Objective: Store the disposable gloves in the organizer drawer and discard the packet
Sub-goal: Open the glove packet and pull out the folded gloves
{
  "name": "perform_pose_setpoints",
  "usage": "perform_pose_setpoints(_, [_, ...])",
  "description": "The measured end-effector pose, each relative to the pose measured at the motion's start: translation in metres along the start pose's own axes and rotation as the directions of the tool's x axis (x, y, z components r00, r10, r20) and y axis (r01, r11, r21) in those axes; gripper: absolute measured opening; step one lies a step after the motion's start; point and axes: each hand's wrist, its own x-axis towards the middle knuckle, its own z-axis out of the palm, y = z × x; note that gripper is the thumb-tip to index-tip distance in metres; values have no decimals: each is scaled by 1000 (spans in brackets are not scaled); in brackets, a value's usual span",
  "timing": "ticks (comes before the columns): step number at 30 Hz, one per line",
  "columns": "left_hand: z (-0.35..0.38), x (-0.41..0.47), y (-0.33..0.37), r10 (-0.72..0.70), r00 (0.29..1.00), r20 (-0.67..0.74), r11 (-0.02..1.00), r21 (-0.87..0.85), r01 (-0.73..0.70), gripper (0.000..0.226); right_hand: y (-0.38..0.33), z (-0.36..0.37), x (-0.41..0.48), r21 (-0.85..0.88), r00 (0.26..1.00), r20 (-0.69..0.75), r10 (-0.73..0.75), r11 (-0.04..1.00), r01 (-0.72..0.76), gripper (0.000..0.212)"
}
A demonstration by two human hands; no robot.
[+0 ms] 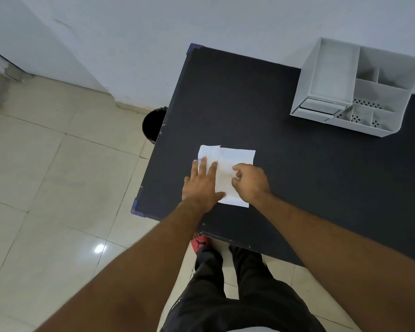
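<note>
White glove packet (235,164) lies flat on the dark table (285,176), close to the table's near-left corner, well apart from the organizer. Faint blue print shows at its left edge and a fold or flap runs along its far-left part; gloves themselves not visible, presumably inside. Left hand (201,185) lies palm-down on the packet's left half, fingers (203,166) spread and pressed flat, pinning it. Right hand (250,182) sits on the right half, fingers curled with thumb and index tips close together on the paper, looks like a pinch at the surface, but whether any layer is actually caught I cannot tell. Step in hand, by judgement: opening the packet. To do it well: keep the left palm weight steady so the packet doesn't slide toward the near edge, get a real grip on one layer only, peel away from the pinning hand, avoid ripping the gloves. White organizer (359,92) stands at the far-right edge against the wall, its drawer (319,107) at its lower front appearing closed, needs opening later. Black bin (152,124) sits on the floor just beside the table's left edge, handy for the packet.
</note>
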Motion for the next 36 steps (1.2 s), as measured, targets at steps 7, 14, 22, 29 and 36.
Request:
perform_pose_setpoints(7, [0,4,-1,24,1000,19,999,41,-25,100,-1,2,8,-136,996,-52,-71,989,63,25])
perform_pose_setpoints(14, [6,9,1,-1,1000,19,1000,30,0,101,-8,11,12,-195,996,-84,-40,980,23,22])
perform_pose_setpoints(22, [5,9,2,-1,1000,27,999,36,0,101,-8,14,12,-215,996,-76,-47,976,30,25])
perform_pose_setpoints(29, [5,9,2,-9,1000,25,999,39,9,101,-18,14,5,-160,996,-89,7,987,-21,27])
perform_pose_setpoints(36, [8,8,1,-20,1000,-4,998,-57,20,105,-25,4,7,53,989,-76,130,991,-127,24])
